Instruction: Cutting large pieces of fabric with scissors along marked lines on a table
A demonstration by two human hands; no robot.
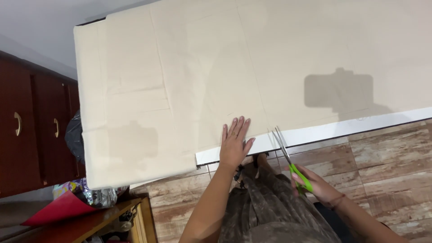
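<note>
- Head view looks straight down on a big cream cloth point(216, 76) spread over a white surface point(315, 134).
- The left hand point(235, 145) lies flat on the cloth, fingers spread wide and pointing away from the person. It holds nothing; it only presses down near the cloth's close edge.
- The right hand point(317, 183) is closed around the green handles of a pair of scissors point(288, 157). This hand is off the surface, over the wood-look floor point(387, 153).
- The scissors are long and thin. Their silver blades point away from the right hand, up and a bit toward the left hand. The blades look a little open, but they are too thin to be sure.
- The blade tips reach the cloth's close edge, just beside the left hand, on its thumb side.
- A faint straight line on the cloth runs on from the tips, away from the person. The scissors lie nearly along it.
- The cloth sits ahead of both hands. The left hand is on it; the right hand is nearer the person's body.
</note>
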